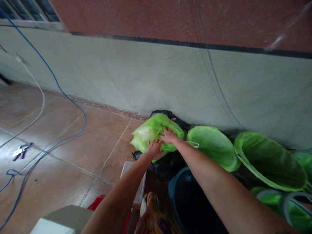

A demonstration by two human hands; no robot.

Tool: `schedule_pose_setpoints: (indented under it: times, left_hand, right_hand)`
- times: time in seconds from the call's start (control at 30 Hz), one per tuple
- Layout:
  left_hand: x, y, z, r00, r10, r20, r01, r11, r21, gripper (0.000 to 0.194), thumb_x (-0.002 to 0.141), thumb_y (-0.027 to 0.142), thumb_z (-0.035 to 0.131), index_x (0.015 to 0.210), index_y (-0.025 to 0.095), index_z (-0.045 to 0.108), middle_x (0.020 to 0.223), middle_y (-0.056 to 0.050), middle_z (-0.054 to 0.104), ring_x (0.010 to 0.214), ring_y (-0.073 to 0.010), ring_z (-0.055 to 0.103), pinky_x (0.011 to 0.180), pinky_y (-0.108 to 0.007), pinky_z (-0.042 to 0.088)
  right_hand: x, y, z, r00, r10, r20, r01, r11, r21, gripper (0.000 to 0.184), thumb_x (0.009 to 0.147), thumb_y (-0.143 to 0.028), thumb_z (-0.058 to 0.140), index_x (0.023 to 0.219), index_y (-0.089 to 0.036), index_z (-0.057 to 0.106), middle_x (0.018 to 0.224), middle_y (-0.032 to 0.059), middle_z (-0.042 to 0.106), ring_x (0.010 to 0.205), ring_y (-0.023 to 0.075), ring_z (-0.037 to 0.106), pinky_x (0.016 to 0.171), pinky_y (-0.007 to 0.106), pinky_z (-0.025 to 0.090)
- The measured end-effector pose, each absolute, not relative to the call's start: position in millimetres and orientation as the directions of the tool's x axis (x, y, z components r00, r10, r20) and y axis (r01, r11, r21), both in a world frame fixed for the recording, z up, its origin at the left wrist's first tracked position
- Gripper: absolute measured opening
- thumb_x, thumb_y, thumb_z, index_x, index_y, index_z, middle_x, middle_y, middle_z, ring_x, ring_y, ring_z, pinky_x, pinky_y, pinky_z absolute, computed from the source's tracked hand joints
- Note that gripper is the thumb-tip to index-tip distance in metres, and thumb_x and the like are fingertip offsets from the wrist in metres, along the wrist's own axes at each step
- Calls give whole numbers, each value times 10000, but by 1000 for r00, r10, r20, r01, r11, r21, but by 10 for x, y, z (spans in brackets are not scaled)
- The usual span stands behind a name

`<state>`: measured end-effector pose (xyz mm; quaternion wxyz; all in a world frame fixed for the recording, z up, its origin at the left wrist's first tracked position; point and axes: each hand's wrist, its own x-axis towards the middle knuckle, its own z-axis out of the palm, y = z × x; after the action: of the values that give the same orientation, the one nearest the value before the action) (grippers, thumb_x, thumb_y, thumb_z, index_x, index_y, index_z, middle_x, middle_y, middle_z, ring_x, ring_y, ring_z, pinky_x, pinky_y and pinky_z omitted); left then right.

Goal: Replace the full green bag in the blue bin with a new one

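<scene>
Green bag (155, 127), frame centre, touched by left hand (154, 149), right hand (169, 136); fingers part-spread, hold unclear; likely light, soft; best gripped by edge.

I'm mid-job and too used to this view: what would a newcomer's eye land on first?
Probably the bright green bag near the middle, close to the wall, with the left hand and right hand both on it. Next would come the green-lined bins to its right, then the blue cable looping across the floor on the left.
</scene>
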<state>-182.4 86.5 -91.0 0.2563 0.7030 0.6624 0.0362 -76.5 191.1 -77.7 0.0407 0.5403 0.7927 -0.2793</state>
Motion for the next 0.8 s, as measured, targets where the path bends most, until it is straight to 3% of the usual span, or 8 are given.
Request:
schedule_pose_setpoints:
  times: [0.07,0.17,0.33,0.47,0.7,0.8]
  left_hand:
    - [-1857,890,-938,117,943,-311,909,24,415,561,841,278,694,1380,190,565,1449,-172,567,1375,-377,489,1171,-621,321]
    - [-1911,893,-865,86,949,-303,898,57,436,541,870,238,648,1403,205,560,1453,-149,577,1372,-362,500,1181,-628,313]
    - [-1989,514,-417,-79,983,-163,795,161,585,496,912,232,598,1404,170,578,1436,-135,614,1335,-317,555,1171,-500,395]
    - [-1947,-302,43,-238,955,-176,579,286,763,429,930,259,570,1338,142,629,1323,-134,697,1209,-268,655,1074,-384,500]
    - [-1625,-2025,664,-170,952,-255,347,300,889,361,920,269,545,1237,191,699,1182,-79,760,1040,-213,703,936,-316,565]
    - [-1667,-2720,809,-336,912,-236,327,348,879,308,926,288,542,1177,213,705,1131,-77,762,955,-190,706,856,-284,575]
  right_hand:
    - [-717,1966,-1004,-407,808,-426,884,230,-408,815,978,-434,529,1622,-94,163,1628,259,294,1499,342,347,1205,454,302]
    - [-664,2020,-1073,-417,812,-407,874,236,-425,836,967,-456,543,1622,-96,170,1619,240,330,1495,317,364,1207,410,303]
    - [-606,1879,-759,-435,887,-156,822,321,-470,836,884,-461,635,1564,-96,314,1559,220,442,1464,334,404,1196,462,326]
    - [-463,1403,-577,-404,913,50,752,363,-550,728,873,-410,595,1471,-28,432,1453,269,542,1383,359,500,1173,500,359]
    - [-150,449,-315,-399,917,14,576,262,-774,536,806,-469,632,1221,-130,649,1236,211,700,1075,315,708,996,519,529]
    - [-117,93,-7,-419,908,17,480,237,-845,455,785,-471,668,1117,-162,707,1132,165,746,989,287,732,949,485,566]
